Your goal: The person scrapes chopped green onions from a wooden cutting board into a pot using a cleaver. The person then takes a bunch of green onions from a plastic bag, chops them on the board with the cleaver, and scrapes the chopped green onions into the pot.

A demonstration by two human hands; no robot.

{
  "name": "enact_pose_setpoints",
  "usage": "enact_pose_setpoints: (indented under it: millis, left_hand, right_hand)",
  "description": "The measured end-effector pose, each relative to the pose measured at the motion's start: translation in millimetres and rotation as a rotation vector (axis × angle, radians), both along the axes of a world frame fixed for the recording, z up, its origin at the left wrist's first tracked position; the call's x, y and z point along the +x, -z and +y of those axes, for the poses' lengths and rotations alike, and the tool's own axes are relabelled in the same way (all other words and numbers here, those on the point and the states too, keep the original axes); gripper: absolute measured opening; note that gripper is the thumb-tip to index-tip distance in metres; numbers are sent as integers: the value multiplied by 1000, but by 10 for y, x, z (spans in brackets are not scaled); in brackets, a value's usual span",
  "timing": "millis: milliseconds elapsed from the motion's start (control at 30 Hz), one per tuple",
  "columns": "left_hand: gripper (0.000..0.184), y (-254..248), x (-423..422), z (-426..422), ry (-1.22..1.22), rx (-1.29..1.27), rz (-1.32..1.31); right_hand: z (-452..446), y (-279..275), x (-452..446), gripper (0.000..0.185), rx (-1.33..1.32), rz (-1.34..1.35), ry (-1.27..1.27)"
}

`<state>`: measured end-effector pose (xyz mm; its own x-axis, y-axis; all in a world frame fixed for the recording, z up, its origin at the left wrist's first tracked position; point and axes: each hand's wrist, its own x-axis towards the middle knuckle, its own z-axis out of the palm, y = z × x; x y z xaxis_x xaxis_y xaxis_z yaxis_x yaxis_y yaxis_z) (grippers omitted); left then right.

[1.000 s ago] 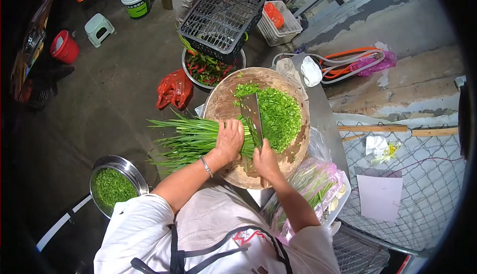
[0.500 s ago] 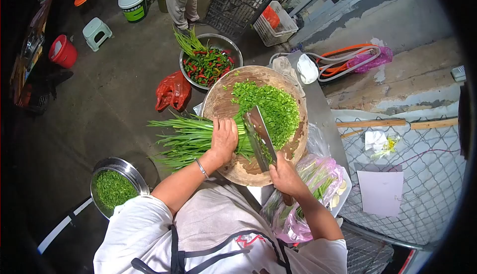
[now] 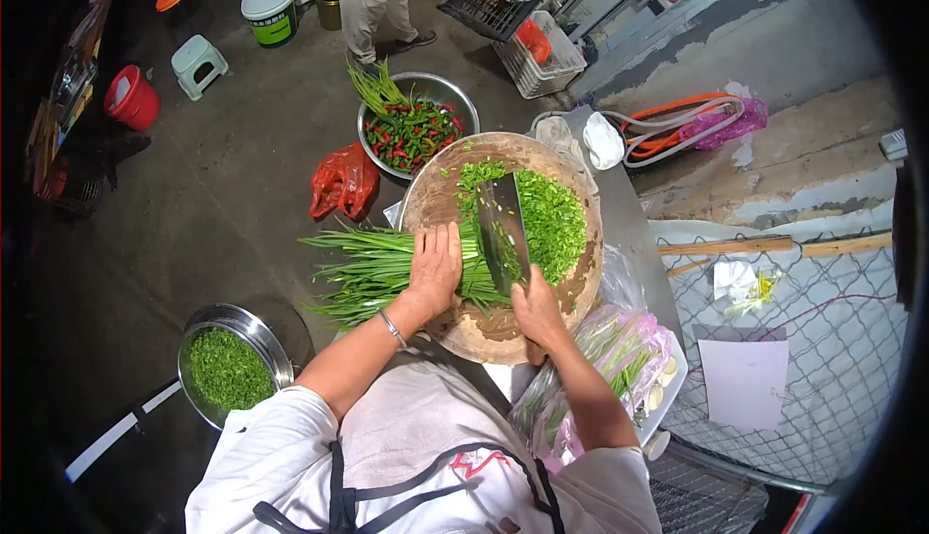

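My left hand (image 3: 435,265) presses down on a bunch of garlic chives (image 3: 363,268), its fingers closed over the stalks near their cut end. In my right hand (image 3: 537,310) is a cleaver (image 3: 503,229), gripped by the handle, its broad blade standing at the cut end of the bunch. Bits of green stick to the blade. Both hands are over a round wooden chopping board (image 3: 426,200). Finely chopped chives (image 3: 554,220) are heaped on its right side, against the cleaver. The long leaf ends hang past the board's left edge.
A steel bowl of red and green chillies (image 3: 411,133) sits beyond the board, near a red plastic bag (image 3: 344,184). At lower left is a pot of chopped greens (image 3: 229,368). Bagged greens (image 3: 605,360) lie at right. Another person (image 3: 377,2) handles a black crate (image 3: 492,7).
The cleaver blade has turned more upright, and my right hand has shifted slightly up and left. The other person has tilted and raised the black crate toward the white basket.
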<state>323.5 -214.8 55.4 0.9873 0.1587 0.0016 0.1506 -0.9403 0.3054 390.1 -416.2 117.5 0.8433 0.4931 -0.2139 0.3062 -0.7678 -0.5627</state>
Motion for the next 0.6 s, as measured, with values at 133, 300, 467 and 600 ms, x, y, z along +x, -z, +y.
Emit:
enact_pose_setpoints:
  millis: [133,300,467,600]
  left_hand:
    - [130,-46,33,-26,-5,-53,139]
    - [129,-9,43,-90,-2,44,143]
    - [127,145,56,-120,-33,53,73]
    - [121,-34,22,-46,8,-31,48]
  right_hand:
    - [-48,-811,-111,40,-183,43,-197]
    - [-120,-786,-70,30,-193,60,-308]
    - [219,-213,94,29,-270,197,-187]
    - [229,219,101,30,-177,59,-139]
